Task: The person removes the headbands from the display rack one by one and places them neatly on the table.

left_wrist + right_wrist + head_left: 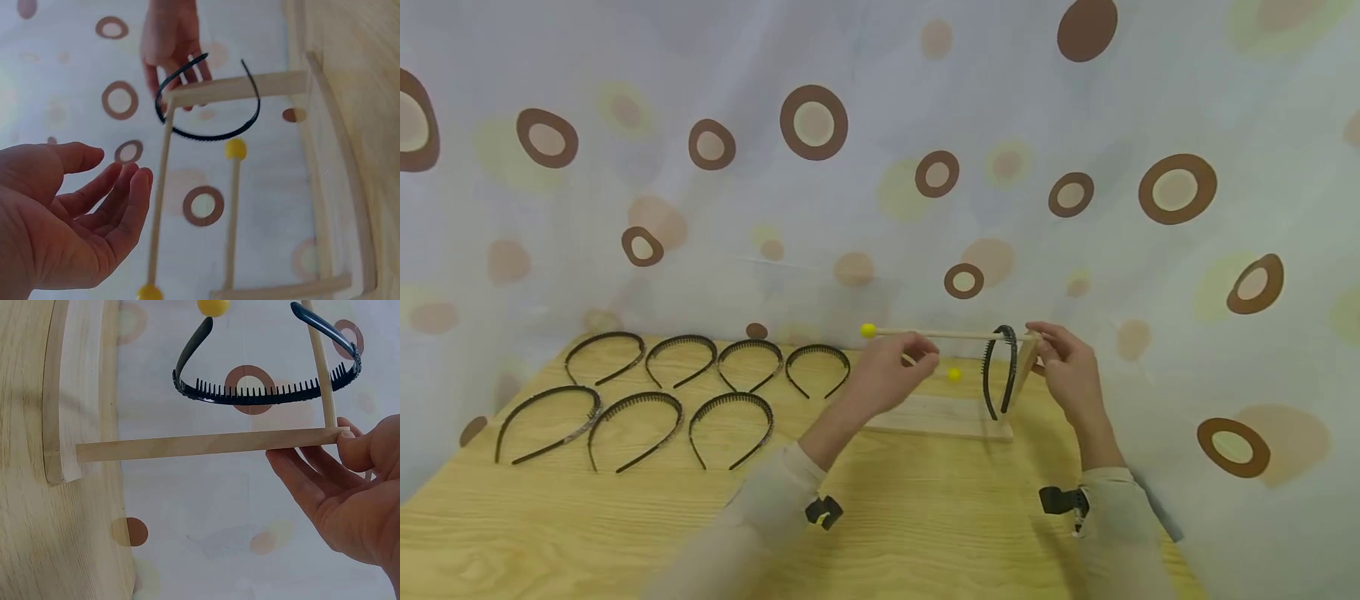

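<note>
A wooden stand [940, 418] has a flat base, uprights and two rods tipped with yellow balls. My right hand [1071, 379] grips the top of its right upright [206, 445], thumb on one side and fingers on the other. A black toothed headband [256, 399] hangs on the upper rod [955, 335], close to that upright. Beside the same rod, nearer its yellow ball end [868, 331], my left hand [883, 375] hovers with loosely bent fingers and holds nothing. In the left wrist view a gap shows between its thumb and fingertips [142, 181].
Several black headbands lie in two rows on the left of the wooden table, among them one [817, 347] near the stand and one [732, 398] in the front row. A patterned curtain [880, 208] hangs behind and to the right of the table.
</note>
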Tool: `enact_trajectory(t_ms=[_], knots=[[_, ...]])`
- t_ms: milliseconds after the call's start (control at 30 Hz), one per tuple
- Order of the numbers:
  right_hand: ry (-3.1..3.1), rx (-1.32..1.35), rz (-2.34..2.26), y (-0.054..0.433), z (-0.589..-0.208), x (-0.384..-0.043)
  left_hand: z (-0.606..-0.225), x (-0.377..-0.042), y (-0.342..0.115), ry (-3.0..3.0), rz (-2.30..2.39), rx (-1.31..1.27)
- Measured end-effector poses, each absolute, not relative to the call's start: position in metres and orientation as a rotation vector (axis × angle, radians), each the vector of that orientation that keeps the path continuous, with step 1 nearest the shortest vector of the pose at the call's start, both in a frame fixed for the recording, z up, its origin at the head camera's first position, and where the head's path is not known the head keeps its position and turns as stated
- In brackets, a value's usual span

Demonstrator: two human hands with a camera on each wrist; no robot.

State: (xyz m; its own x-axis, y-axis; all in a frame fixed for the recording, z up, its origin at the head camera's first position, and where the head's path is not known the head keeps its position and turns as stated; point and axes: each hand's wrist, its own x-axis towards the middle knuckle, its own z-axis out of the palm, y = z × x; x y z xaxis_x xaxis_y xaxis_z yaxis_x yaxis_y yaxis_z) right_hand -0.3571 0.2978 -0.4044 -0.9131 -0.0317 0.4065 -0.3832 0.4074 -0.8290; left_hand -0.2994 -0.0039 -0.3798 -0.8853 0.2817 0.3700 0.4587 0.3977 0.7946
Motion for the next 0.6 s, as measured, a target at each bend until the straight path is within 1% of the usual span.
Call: enact_trajectory(t_ms=[133,233,400,600], knots=[[-2.344,0.344,1.507,0.301,-0.402,-0.355,-0.395,-0.302,0.037,-2.533,-1.430,-0.689],[-2.336,0.339,1.519,0.301,-0.400,-0.354,-0.402,-0.305,0.060,-2.498,-1.462,-0.658],[-2.320,0.351,1.551,0.298,-0.399,-0.355,-0.410,-0.309,0.084,-2.402,-1.595,-0.562],[-2.317,0.344,1.574,0.296,-0.402,-0.356,-0.420,-0.312,0.103,-2.368,-1.647,-0.499]])
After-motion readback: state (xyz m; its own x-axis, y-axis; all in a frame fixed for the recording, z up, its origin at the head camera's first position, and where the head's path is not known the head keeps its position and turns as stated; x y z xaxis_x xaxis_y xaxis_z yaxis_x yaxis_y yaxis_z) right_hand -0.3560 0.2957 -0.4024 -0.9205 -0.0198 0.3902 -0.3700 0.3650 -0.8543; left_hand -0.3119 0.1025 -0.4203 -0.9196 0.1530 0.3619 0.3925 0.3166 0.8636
